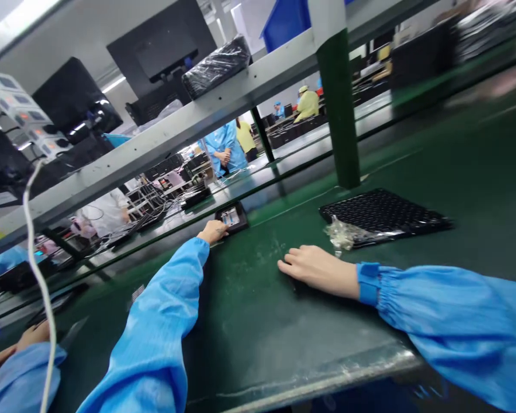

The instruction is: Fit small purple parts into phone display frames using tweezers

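My left hand (pixel 214 231) reaches far across the green work surface, its fingers closed at the near left corner of a small black tray (pixel 243 221). Small light-coloured pieces (pixel 230 216) lie inside that tray; they are too small to name. My right hand (pixel 318 269) rests low over the green mat (pixel 249 304), palm down, fingers loosely bent and slightly apart. I make out nothing held in it, though its underside is hidden and dark. Behind it lies a black textured panel (pixel 382 213) with crumpled clear plastic (pixel 346 234) at its near left corner.
A green post (pixel 339 109) rises from the bench to a grey shelf beam (pixel 176 120). Above stand monitors (pixel 159 40) and a plastic-wrapped black box (pixel 217 66). A white cable (pixel 38 275) hangs at left, near a co-worker's hand (pixel 34 334). Other people work beyond.
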`<state>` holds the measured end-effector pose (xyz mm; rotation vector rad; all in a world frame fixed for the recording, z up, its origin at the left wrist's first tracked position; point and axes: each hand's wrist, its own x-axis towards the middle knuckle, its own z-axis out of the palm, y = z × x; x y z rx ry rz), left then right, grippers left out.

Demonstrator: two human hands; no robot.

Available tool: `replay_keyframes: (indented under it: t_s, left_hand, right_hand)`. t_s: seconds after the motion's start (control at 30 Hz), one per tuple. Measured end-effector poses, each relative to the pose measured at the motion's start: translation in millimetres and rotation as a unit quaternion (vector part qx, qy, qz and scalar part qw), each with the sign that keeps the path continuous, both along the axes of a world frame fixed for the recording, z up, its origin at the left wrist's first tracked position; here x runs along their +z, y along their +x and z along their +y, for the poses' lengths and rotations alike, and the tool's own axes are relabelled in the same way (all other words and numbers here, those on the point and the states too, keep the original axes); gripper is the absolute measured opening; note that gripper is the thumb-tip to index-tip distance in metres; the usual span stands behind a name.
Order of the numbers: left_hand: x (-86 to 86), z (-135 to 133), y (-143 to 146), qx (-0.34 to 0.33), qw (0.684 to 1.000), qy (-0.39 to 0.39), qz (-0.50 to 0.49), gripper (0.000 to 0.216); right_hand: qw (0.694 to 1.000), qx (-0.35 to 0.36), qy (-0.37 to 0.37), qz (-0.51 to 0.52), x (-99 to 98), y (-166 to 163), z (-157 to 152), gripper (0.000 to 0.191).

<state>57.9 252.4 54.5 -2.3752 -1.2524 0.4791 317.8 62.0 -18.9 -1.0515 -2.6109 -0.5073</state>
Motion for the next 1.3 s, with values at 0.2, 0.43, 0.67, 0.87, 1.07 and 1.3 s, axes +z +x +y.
replay_keyframes:
  t_s: [0.2,0.43,0.67,0.87,1.07,1.3]
  left_hand:
    - [7.7,-17.5,50.9,-0.085,0.995,0.0,-0.056,0.035]
    - [-21.2,-95.3,180.4,-0.389,0.9,-0.097,-0.17,0.078]
    - [-34.2,-102.7,217.5,-0.45,0.853,-0.139,-0.223,0.03]
    - [-5.9,-81.9,182.4,-0.435,0.84,-0.162,-0.282,0.033]
    - [11.9,-66.0,130.7,-0.37,0.845,-0.215,-0.323,0.025]
    - [4.8,-76.8,112.8,-0.301,0.871,-0.224,-0.317,0.042]
  right_hand:
    - [0.978,-0.048,0.0,0.204,34.2,26.1,5.5,0.039]
    - [0.84,-0.119,0.022,0.529,62.1,86.6,31.9,0.031]
    - [0.856,-0.088,-0.072,0.503,61.5,108.0,30.2,0.039]
    - [0.916,-0.052,-0.2,0.343,61.5,113.0,19.8,0.075]
    - [0.975,-0.187,-0.077,0.088,48.1,102.3,19.3,0.059]
    - [0.98,-0.199,0.009,-0.009,32.9,79.9,25.0,0.037]
